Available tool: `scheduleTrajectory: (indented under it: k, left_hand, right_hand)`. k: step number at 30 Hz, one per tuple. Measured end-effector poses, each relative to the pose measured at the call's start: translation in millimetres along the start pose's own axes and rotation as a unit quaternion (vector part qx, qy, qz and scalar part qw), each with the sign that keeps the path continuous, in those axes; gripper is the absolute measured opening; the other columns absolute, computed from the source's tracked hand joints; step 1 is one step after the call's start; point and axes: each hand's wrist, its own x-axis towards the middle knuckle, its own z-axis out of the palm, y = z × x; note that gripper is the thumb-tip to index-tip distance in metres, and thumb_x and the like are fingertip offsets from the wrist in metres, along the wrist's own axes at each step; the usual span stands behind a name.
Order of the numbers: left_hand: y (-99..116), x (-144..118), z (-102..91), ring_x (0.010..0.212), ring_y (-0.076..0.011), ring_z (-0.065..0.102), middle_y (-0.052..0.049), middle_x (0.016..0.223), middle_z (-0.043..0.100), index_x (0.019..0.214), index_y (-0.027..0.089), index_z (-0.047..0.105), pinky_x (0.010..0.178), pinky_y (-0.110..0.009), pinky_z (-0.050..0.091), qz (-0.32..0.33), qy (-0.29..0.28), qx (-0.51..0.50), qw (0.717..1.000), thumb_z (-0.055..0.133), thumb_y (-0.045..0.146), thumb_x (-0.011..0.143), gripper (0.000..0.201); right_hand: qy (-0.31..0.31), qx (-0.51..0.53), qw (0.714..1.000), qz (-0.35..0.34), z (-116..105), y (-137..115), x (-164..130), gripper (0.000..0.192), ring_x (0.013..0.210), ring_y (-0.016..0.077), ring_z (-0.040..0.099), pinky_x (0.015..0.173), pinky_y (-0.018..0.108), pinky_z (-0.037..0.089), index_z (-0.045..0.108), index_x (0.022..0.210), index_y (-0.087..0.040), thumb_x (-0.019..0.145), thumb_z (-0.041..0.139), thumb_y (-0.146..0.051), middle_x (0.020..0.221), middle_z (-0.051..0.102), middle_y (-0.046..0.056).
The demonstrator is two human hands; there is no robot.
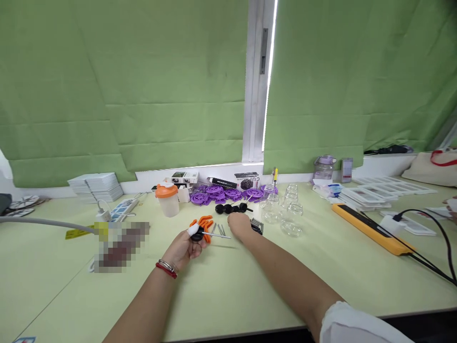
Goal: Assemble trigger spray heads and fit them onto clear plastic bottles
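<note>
My left hand [185, 248] is closed around a black knob with a thin metal rod [203, 234] that points right. A white cover sits on its thumb. Beside that hand lie several orange curved plastic pieces [206, 223]. My right hand [240, 225] reaches down to the table with its fingers curled; what they pinch, if anything, is hidden. Short metal rods [222, 230] lie between the two hands. Just beyond my right hand is a row of round black knobs [228, 208]. A bundle of small metal and black pieces [256, 226] lies right of its wrist, partly covered.
Purple plastic wheel-like parts [233, 194] lie along the back. Clear glass or plastic vessels [291, 219] stand right of centre. An orange-lidded cup [167, 200] is at left. A yellow power strip [371, 228] with cables lies at right. White stacks [95, 186] stand far left.
</note>
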Motion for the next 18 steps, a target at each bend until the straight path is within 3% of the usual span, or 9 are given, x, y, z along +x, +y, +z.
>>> scheduleTrajectory:
  k: [5, 9, 12, 13, 15, 18]
  left_hand:
    - [-2, 3, -2.0, 0.035, -0.0088, 0.047, -0.006, 0.059, 0.061, 0.075, 0.015, 0.051, 0.034, -0.019, 0.022, -0.014, 0.014, -0.005, 1.000, 0.047, 0.055, 0.082, 0.041]
    - [0, 1, -0.4, 0.033, -0.0098, 0.046, -0.002, 0.057, 0.060, 0.103, 0.017, 0.051, 0.033, -0.018, 0.022, -0.009, 0.045, -0.008, 0.999, 0.045, 0.049, 0.086, 0.036]
    - [4, 0, 1.0, 0.033, -0.0100, 0.047, -0.001, 0.058, 0.060, 0.119, 0.021, 0.044, 0.033, -0.018, 0.025, -0.010, 0.059, -0.016, 0.998, 0.041, 0.043, 0.088, 0.038]
    - [5, 0, 2.1, 0.033, -0.0100, 0.047, -0.002, 0.058, 0.061, 0.120, 0.020, 0.044, 0.033, -0.017, 0.025, -0.018, 0.059, -0.018, 0.998, 0.041, 0.042, 0.089, 0.038]
    - [6, 0, 6.4, 0.035, -0.0100, 0.049, -0.004, 0.061, 0.062, 0.117, 0.018, 0.046, 0.033, -0.017, 0.026, -0.044, 0.054, -0.022, 0.997, 0.041, 0.041, 0.089, 0.036]
    - [7, 1, 19.3, 0.037, -0.0093, 0.051, -0.007, 0.063, 0.064, 0.105, 0.014, 0.050, 0.033, -0.016, 0.029, -0.086, 0.044, -0.026, 0.995, 0.043, 0.042, 0.089, 0.033]
  right_hand:
    - [0.004, 0.017, 1.000, 0.000, -1, 0, 1, 0.022, 0.086, 0.0256, 0.066, 0.069, 0.029, 0.046, 0.071, 0.082, -0.010, 0.072, 0.053, -0.002, 0.085, 0.071, 0.016]
    - [0.025, 0.040, 0.999, -0.011, -8, 1, -7, 0.018, 0.087, 0.0230, 0.065, 0.067, 0.026, 0.043, 0.069, 0.082, -0.013, 0.077, 0.053, -0.011, 0.089, 0.071, 0.013]
    - [0.048, 0.184, 0.982, -0.013, -15, 5, -22, 0.017, 0.077, 0.0175, 0.064, 0.061, 0.023, 0.042, 0.065, 0.082, -0.017, 0.080, 0.049, -0.018, 0.084, 0.070, 0.007]
    - [0.048, 0.278, 0.959, -0.008, -17, 6, -29, 0.015, 0.071, 0.0157, 0.064, 0.059, 0.023, 0.041, 0.063, 0.080, -0.017, 0.080, 0.048, -0.019, 0.081, 0.069, 0.006]
    - [0.022, 0.463, 0.886, 0.010, -21, 9, -44, 0.012, 0.064, 0.0133, 0.063, 0.052, 0.022, 0.040, 0.058, 0.078, -0.017, 0.080, 0.047, -0.023, 0.082, 0.068, 0.004]
    - [-0.032, 0.612, 0.790, 0.027, -26, 11, -68, 0.011, 0.063, 0.0133, 0.063, 0.045, 0.020, 0.037, 0.053, 0.078, -0.018, 0.079, 0.050, -0.029, 0.084, 0.066, 0.004]
